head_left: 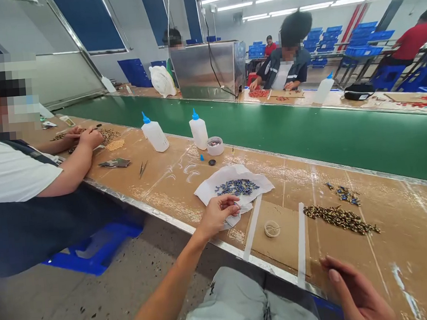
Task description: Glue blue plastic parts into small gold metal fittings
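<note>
My left hand (pixel 217 214) is over the near edge of a crumpled white paper sheet (pixel 262 182). Its thumb and index finger are pinched; anything between them is too small to make out. On the sheet lies a spread of small blue pieces (pixel 237 187). Low over the table at the right, my right hand (pixel 359 291) has its thumb and fingers slightly apart, with nothing visible in them. Between my hands, a cardboard piece (pixel 287 242) bordered by white strips carries a small round clear dish (pixel 272 229). Beyond my right hand is a pile of small dark brassy pieces (pixel 340 219), with several blue-tipped ones (pixel 347 195) behind it.
Two white squeeze bottles (pixel 199 131) with blue tips stand near a tape roll (pixel 215 146) and a black cap (pixel 212 162). Tweezers (pixel 143 169) lie farther left. A green conveyor belt (pixel 269 122) runs behind. One co-worker (pixel 24 178) sits at left, another (pixel 283 67) across.
</note>
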Tool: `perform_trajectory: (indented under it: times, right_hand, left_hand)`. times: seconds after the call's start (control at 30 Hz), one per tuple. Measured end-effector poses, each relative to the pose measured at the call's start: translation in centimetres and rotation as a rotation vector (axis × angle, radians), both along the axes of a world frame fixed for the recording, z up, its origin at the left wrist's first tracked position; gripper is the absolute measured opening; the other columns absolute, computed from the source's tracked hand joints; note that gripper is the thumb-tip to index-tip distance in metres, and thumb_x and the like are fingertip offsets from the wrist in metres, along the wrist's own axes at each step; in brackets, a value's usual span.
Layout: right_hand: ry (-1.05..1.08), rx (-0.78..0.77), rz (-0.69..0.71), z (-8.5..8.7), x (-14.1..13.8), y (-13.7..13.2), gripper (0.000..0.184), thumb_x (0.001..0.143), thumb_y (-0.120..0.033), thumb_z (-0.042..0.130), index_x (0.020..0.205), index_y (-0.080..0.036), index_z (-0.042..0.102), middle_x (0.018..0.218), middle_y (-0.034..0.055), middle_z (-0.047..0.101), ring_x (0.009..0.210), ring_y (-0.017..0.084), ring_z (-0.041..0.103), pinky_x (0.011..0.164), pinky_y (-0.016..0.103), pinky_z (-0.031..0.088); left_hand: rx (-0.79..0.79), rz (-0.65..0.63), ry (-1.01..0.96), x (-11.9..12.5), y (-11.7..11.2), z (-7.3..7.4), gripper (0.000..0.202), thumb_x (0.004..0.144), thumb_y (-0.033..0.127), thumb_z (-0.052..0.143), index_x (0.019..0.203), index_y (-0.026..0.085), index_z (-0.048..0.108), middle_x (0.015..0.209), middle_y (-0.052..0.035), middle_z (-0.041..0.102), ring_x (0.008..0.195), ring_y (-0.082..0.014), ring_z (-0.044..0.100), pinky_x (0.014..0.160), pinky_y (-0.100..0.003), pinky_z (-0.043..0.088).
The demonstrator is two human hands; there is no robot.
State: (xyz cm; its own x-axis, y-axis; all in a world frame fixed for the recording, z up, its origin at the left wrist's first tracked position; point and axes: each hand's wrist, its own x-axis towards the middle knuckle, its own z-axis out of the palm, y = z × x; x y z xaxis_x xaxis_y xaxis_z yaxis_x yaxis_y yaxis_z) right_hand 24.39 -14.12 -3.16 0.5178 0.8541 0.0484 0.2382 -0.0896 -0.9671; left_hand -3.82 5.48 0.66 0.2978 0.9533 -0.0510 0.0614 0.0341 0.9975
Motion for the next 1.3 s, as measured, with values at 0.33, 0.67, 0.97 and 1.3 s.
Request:
perform_trajectory:
  times: [0.33, 0.67, 0.97, 1.3]
  right_hand:
    - [0.067, -0.099, 0.279, -0.4, -0.8, 6.1, 0.036, 0.088, -0.046, 0.064, 0.113, -0.02, 0.066, 0.108, 0.0114, 0.073, 0.099, 0.025, 0.07, 0.087, 0.037, 0.057]
    - [-0.069, -0.058, 0.354, 1.7, -3.0, 9.7, 0.025, 0.091, -0.041, 0.064, 0.106, -0.021, 0.067, 0.088, 0.0047, 0.07, 0.074, 0.018, 0.064, 0.066, 0.03, 0.051]
    - [-0.259, 0.106, 0.507, 2.3, -3.7, 11.0, 0.01, 0.094, -0.027, 0.059, 0.092, -0.024, 0.069, 0.105, 0.0061, 0.063, 0.098, 0.02, 0.062, 0.082, 0.033, 0.049]
    - [-0.653, 0.188, 0.515, 3.7, -3.3, 12.3, 0.017, 0.095, -0.018, 0.053, 0.084, -0.022, 0.066, 0.098, 0.0068, 0.064, 0.091, 0.022, 0.059, 0.079, 0.036, 0.048]
  left_hand:
    - [0.065, -0.074, 0.09, 2.8, -2.7, -0.9, 0.013, 0.086, 0.022, 0.066, 0.094, 0.016, 0.075, 0.093, -0.0058, 0.07, 0.091, -0.0182, 0.062, 0.084, -0.028, 0.048]
    - [0.17, -0.157, 0.171, 3.7, -3.3, -0.3, 0.025, 0.097, 0.024, 0.05, 0.107, 0.019, 0.072, 0.092, -0.0056, 0.058, 0.087, -0.0169, 0.056, 0.08, -0.028, 0.045]
    - [0.159, -0.13, 0.078, 3.7, -3.8, -1.6, 0.025, 0.098, 0.023, 0.051, 0.109, 0.017, 0.073, 0.092, -0.007, 0.07, 0.076, -0.0152, 0.066, 0.072, -0.028, 0.055]
    - [-0.038, -0.157, -0.031, 3.9, -4.2, -1.4, 0.024, 0.095, 0.036, 0.056, 0.094, 0.014, 0.067, 0.085, -0.0084, 0.075, 0.07, -0.0169, 0.071, 0.068, -0.028, 0.061]
